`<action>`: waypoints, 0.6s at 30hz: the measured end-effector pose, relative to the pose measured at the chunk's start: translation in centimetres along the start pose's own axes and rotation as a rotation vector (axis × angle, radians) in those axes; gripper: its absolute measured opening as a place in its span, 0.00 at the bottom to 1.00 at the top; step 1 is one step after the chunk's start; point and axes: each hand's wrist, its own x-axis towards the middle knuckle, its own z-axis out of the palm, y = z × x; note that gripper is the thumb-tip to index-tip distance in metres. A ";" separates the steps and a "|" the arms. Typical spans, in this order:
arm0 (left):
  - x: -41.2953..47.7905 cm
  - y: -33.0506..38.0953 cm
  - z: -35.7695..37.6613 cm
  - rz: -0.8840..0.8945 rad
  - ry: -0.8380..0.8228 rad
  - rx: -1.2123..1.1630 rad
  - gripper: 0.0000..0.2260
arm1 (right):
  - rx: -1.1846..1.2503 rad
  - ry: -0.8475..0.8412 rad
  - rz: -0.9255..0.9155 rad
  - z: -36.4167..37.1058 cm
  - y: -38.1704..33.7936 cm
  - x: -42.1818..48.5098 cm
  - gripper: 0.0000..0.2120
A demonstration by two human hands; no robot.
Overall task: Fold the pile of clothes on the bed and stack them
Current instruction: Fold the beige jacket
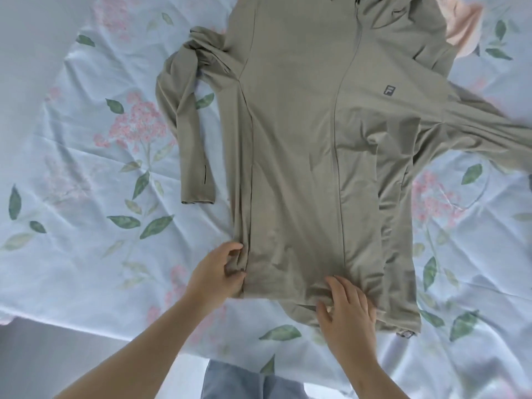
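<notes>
**Hem grip: risk of a skewed fold**

Jacket [302, 145] lies flat, zip up, on the bed [86, 174]. Left hand [218, 272] fingers pinch the hem corner. Right hand [348, 306] fingers lie spread on the hem, holding nothing. Risk: an uneven pull skews the body, and the outflung sleeve [486, 131] drags and bunches.

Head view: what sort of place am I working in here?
Most likely a bedroom at home: a floral bed sheet covers the surface, a grey-green jacket lies spread on it for folding, and a peach garment sits at the far right.
</notes>
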 end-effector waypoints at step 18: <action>-2.8 -1.6 2.3 0.429 0.083 0.776 0.18 | 0.730 0.390 0.567 0.9 5.9 -2.8 0.24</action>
